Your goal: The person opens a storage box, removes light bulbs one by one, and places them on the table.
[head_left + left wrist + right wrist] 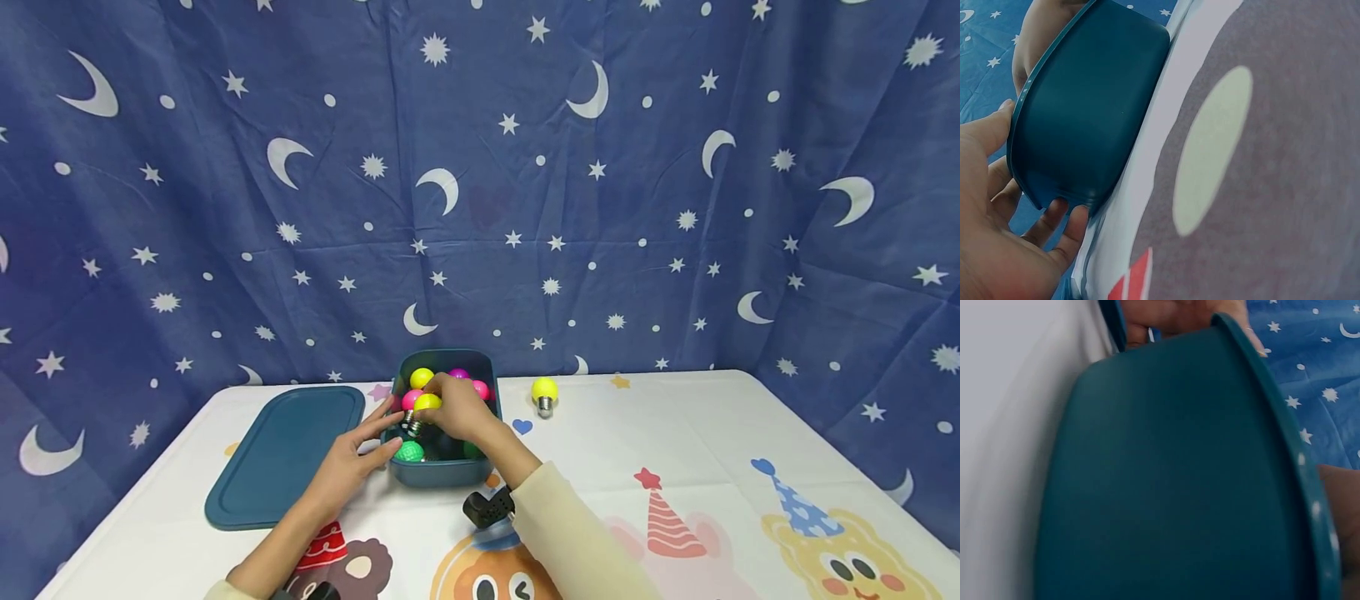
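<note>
A dark teal plastic box [442, 475] stands on the table, holding several small coloured bulbs and balls. My right hand [461, 408] is inside it and pinches a yellow toy light bulb [428, 402] whose silver screw base points down and left. My left hand [352, 462] holds the box's left side, with thumb and finger over the rim. In the left wrist view, some fingers [1072, 234] touch the outer wall. Around the held bulb lie a pink bulb [412, 399], a yellow one [422, 378] and a green textured ball [409, 452]. The right wrist view shows mostly box wall [1166, 475].
A matching teal lid [285, 458] lies flat left of the box. Another yellow bulb [545, 390] with a silver base is on the table to the right. The white tablecloth [600, 450] has cartoon prints. A blue star-and-moon curtain [480, 208] hangs behind.
</note>
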A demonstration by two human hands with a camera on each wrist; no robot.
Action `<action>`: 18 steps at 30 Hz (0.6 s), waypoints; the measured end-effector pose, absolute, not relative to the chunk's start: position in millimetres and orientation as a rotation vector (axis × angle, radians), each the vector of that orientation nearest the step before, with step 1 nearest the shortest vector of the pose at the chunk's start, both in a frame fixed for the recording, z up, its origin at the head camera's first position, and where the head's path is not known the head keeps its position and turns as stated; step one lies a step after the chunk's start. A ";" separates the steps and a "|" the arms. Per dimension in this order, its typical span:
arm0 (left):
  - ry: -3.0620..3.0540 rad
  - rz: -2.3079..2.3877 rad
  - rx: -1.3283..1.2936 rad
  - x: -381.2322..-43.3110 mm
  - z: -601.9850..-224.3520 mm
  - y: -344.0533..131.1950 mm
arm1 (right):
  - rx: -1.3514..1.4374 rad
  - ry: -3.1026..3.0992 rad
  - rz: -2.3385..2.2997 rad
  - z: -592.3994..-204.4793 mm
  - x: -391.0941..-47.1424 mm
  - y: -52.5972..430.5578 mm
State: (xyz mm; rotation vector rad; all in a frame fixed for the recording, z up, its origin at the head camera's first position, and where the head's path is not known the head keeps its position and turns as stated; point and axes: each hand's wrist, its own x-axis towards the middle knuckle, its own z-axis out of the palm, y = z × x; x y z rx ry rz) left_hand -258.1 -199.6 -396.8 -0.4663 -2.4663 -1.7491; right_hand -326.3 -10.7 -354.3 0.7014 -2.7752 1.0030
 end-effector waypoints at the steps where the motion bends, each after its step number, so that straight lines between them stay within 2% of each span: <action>1: -2.464 -1.752 -0.468 -258.2 -396.9 -199.7 | 0.702 -2.763 1.019 -352.6 -326.1 -9.1; 18: -2.469 -1.759 -0.445 -258.3 -398.3 -198.8 | 0.719 -2.594 1.176 -339.5 -324.2 22.0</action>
